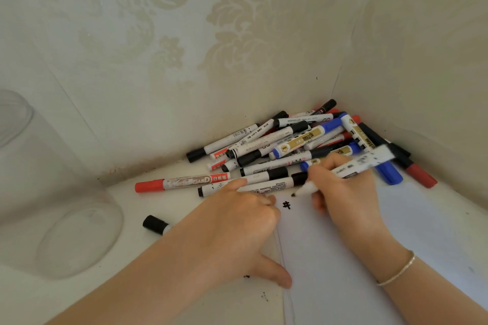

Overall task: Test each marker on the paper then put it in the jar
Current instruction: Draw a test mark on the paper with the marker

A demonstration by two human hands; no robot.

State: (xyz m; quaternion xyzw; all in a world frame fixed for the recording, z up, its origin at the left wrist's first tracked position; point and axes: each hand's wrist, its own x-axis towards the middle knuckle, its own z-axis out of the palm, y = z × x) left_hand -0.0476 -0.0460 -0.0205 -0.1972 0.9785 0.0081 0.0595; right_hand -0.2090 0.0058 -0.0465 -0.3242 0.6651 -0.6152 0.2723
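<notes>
ink is what i'm after: my right hand [343, 187] pinches the marker [351, 169], tip just above the paper [369, 245] beside a black scribble [286, 205]; a light, short stroke should do. my left hand [237, 221], fingers curled under, pins the sheet's edge. jar [60, 208] waits far left on the white desk [184, 306]; marker pile [303, 142] fills the wallpapered corner.
</notes>
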